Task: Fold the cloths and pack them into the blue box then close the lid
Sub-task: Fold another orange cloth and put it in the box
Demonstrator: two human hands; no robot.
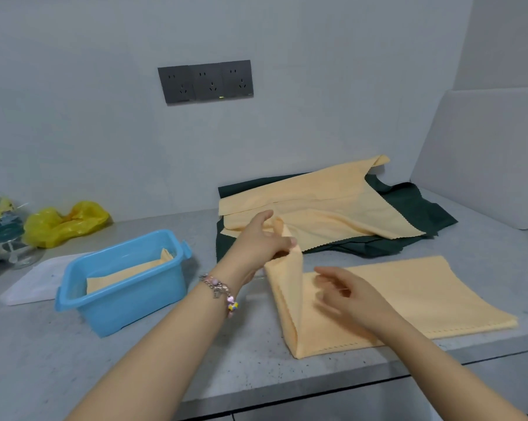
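Half-folded yellow cloth (402, 299) lies just right of the blue box (126, 287), long axis running rightward; the left hand (262, 235) pinches its raised left end, nearer the box, while the right hand (347, 296), fingers relaxed, rests on its middle.

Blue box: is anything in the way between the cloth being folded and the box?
Nothing visible. The left hand pinches the lifted edge of the orange cloth; bare counter separates it from the blue box, which is open, with its white lid lying behind and one folded cloth inside.
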